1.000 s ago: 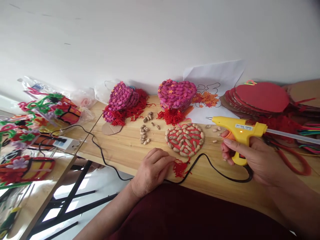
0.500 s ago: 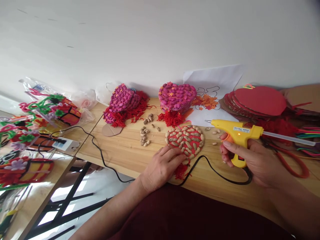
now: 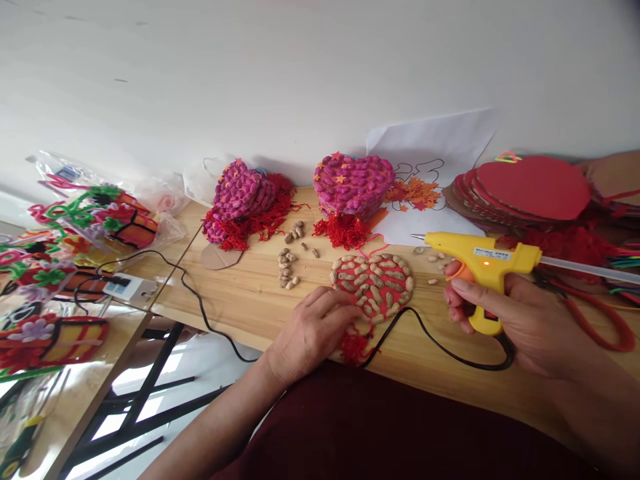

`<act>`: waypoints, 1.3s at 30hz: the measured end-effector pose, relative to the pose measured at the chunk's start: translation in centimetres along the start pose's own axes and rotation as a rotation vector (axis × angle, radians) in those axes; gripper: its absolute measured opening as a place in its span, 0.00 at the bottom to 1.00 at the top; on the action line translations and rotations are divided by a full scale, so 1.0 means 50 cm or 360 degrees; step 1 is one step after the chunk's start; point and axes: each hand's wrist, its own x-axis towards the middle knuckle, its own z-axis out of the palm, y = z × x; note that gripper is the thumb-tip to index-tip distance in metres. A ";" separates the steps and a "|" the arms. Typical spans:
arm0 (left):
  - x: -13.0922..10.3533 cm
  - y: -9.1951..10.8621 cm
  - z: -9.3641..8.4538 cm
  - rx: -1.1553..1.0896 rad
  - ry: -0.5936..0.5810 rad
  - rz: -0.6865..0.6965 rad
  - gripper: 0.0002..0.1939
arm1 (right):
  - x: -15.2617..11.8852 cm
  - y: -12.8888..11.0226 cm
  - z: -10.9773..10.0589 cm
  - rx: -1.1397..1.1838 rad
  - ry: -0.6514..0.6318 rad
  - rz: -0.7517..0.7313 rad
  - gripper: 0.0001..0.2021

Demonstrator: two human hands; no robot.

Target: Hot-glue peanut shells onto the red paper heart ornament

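My right hand is wrapped round a yellow glue gun, whose metal tip points left and whose small light glows orange. A clear glue stick comes out of its back. My left hand rests at the lower left edge of a red heart covered with peanuts; its fingers are bent together, and what they may pinch is hidden. Red tassel yarn hangs from the heart's lower point, beside my fingertips. Several loose peanuts lie left of the heart, others near the glue gun.
Two stacks of purple hearts stand at the back. Orange stars lie on white paper. Red heart boards are piled at right. A black cord crosses the front; a power strip and flower crafts are at left.
My left hand has shifted slightly left and uncovers more of the heart's lower edge and tassel. The glue gun, in my right hand, appears slightly farther right as the view shifts.
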 end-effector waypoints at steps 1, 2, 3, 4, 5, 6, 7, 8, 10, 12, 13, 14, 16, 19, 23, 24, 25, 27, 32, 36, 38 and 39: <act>0.001 -0.005 -0.005 0.0008 0.0050 -0.0059 0.12 | 0.000 -0.001 0.001 -0.0015 0.0003 0.0000 0.10; 0.003 -0.010 -0.010 0.0021 0.0099 -0.0121 0.11 | 0.000 -0.001 0.002 -0.0028 0.0005 0.0001 0.10; 0.007 -0.016 -0.016 0.0037 0.0145 -0.0169 0.10 | 0.000 -0.001 0.002 -0.0039 0.0002 0.0000 0.10; 0.012 -0.022 -0.021 0.0053 0.0175 -0.0192 0.09 | 0.000 -0.001 0.003 -0.0043 -0.0001 -0.0002 0.11; 0.019 -0.028 -0.027 0.0068 0.0179 -0.0191 0.09 | 0.000 -0.001 0.004 -0.0043 -0.0001 -0.0008 0.11; 0.028 -0.033 -0.031 0.0082 0.0164 -0.0164 0.09 | 0.000 0.000 0.004 -0.0045 -0.0001 -0.0009 0.12; 0.037 -0.036 -0.035 0.0097 0.0126 -0.0126 0.09 | 0.001 0.001 0.004 -0.0047 0.0004 -0.0007 0.13; 0.046 -0.039 -0.039 0.0116 0.0073 -0.0081 0.09 | 0.001 0.001 0.003 -0.0051 0.0011 -0.0002 0.13; 0.065 -0.042 -0.045 0.0177 -0.0072 -0.0012 0.10 | 0.001 0.002 0.001 -0.0059 0.0034 0.0008 0.14; 0.080 -0.043 -0.050 0.0260 -0.0228 0.0028 0.11 | 0.001 0.002 0.000 -0.0060 0.0053 0.0019 0.13; 0.087 -0.042 -0.053 0.0302 -0.0302 0.0043 0.12 | 0.001 0.002 0.000 -0.0060 0.0058 0.0017 0.13; 0.092 -0.041 -0.055 0.0344 -0.0365 0.0058 0.12 | 0.001 0.002 0.000 -0.0059 0.0054 0.0020 0.13; 0.101 -0.039 -0.059 0.0420 -0.0448 0.0090 0.12 | 0.000 0.001 0.001 -0.0053 0.0048 0.0032 0.13; 0.110 -0.036 -0.063 0.0520 -0.0522 0.0120 0.12 | -0.001 0.000 0.002 -0.0048 0.0052 0.0034 0.12; 0.114 -0.036 -0.064 0.0524 -0.0597 0.0130 0.11 | 0.000 -0.001 0.002 -0.0053 0.0037 0.0018 0.12; 0.115 -0.037 -0.064 0.0505 -0.0602 0.0127 0.11 | 0.000 -0.002 0.001 -0.0049 0.0029 0.0026 0.12; 0.115 -0.037 -0.064 0.0485 -0.0604 0.0121 0.11 | 0.000 -0.002 0.001 -0.0045 0.0026 0.0032 0.12; 0.114 -0.038 -0.064 0.0452 -0.0595 0.0116 0.11 | 0.000 -0.004 0.001 -0.0039 0.0030 0.0038 0.12; 0.107 -0.038 -0.065 0.0389 -0.0580 0.0122 0.13 | 0.000 0.000 -0.002 -0.0044 0.0040 0.0029 0.11; 0.092 -0.050 -0.065 0.0322 -0.0386 0.0043 0.14 | 0.005 0.013 -0.010 -0.0073 0.0001 -0.0035 0.11; 0.084 -0.057 -0.063 0.0271 -0.0197 -0.0083 0.11 | 0.008 0.019 -0.013 -0.0078 -0.0008 -0.0049 0.11; 0.081 -0.061 -0.061 0.0234 -0.0105 -0.0162 0.10 | 0.010 0.021 -0.015 -0.0075 -0.0016 -0.0049 0.11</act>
